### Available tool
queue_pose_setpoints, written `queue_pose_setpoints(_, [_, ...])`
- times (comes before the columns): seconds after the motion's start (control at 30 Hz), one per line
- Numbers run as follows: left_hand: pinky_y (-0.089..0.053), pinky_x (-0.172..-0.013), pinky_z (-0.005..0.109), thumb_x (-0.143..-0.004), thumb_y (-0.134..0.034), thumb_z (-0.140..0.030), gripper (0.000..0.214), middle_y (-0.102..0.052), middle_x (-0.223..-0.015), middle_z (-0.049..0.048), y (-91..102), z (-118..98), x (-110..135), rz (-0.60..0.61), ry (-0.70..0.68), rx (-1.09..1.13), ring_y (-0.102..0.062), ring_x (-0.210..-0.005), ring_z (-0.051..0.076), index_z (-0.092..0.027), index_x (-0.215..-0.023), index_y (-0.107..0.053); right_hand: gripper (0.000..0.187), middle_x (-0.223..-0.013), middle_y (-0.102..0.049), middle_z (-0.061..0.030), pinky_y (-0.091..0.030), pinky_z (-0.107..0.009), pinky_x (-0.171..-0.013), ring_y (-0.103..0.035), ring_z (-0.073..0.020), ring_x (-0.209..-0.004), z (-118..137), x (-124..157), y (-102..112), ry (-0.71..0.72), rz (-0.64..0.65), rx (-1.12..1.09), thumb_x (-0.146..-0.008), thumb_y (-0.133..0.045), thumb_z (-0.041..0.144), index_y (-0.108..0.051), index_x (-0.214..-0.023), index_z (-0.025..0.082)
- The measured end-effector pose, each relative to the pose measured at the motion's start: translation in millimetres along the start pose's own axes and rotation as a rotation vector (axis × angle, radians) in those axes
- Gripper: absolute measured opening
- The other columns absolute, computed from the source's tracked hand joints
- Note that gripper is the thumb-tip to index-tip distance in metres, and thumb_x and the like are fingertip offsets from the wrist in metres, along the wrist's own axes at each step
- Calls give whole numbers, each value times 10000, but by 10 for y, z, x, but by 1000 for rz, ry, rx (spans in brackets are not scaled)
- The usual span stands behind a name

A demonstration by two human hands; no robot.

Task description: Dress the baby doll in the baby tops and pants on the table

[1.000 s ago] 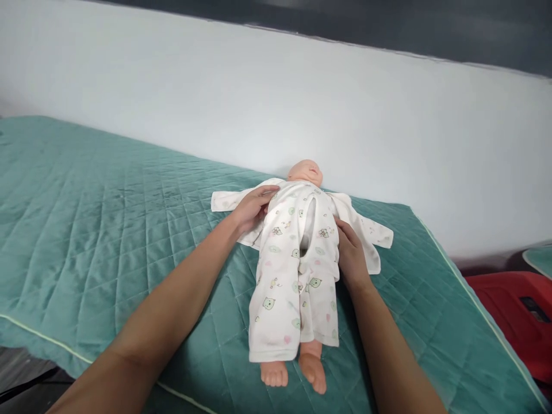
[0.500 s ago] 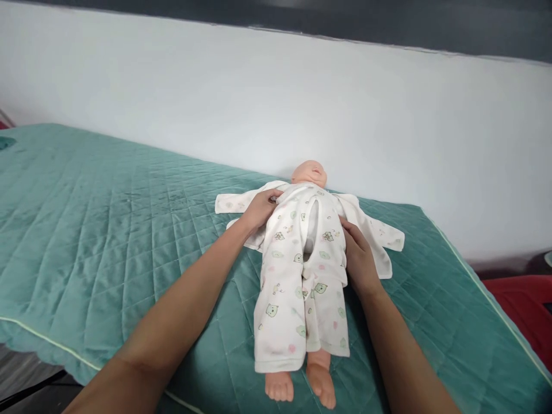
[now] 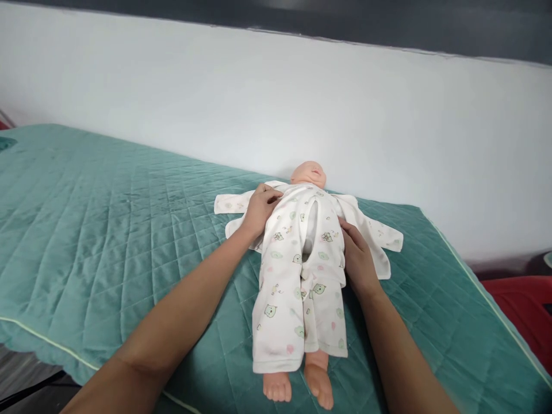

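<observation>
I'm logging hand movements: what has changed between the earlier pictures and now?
The left hand has arched upward beside the top of the trousers: its fingers, straighter a second ago, now bend more, knuckles raised. No new hold or release shows. The right hand stays at the trousers' other side; the doll lies face up as before.

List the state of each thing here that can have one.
Doll: lying on its back, feet bare.
Printed pants: on the doll, pulled up high, gaping open in front.
Shirt: sleeves spread out to either side.
Left hand: bent, touching the pants' upper side.
Right hand: against the pants' other side, partly hidden.
Green quilt: spread out, slightly rumpled.
</observation>
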State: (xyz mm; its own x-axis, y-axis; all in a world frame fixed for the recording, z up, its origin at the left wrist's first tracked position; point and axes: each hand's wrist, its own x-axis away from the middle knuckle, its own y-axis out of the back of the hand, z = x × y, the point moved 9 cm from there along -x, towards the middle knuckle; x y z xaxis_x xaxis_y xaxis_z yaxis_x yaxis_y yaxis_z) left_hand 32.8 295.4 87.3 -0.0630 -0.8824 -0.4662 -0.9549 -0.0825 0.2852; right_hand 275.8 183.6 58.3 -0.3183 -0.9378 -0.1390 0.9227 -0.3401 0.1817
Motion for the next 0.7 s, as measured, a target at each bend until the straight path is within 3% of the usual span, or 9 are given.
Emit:
queue_pose_setpoints(0.13, [-483,-868,306,-843,-635,-150,115,-588,-993,56,29,-11,6,-41,-9,-36,-560,-941,175,-205,-844,-737,355,-1365,-644,53,-391,-475,-1162,-555,-279,-1303,9,9,0,-11,-3,3,-860,-652,497,-710,-1186,370])
queue_pose_setpoints(0.4, [-469,-864,307,-885,-577,-233,165,-734,-967,41,-16,-39,31,43,-18,33,-634,-911,188,-187,-868,-735,341,-1334,-663,51,-384,-469,-1168,-547,-282,-1313,-6,-7,8,-6,-12,13,-863,-647,488,-717,-1173,365])
queue_pose_setpoints(0.7, [-457,-812,304,-912,-531,-257,171,-728,-922,33,-84,114,-39,102,59,-4,-619,-865,193,-182,-875,-681,345,-1348,-654,58,-372,-463,-1176,-533,-276,-1332,-8,-2,13,-11,-16,29,-868,-653,493,-713,-1188,380])
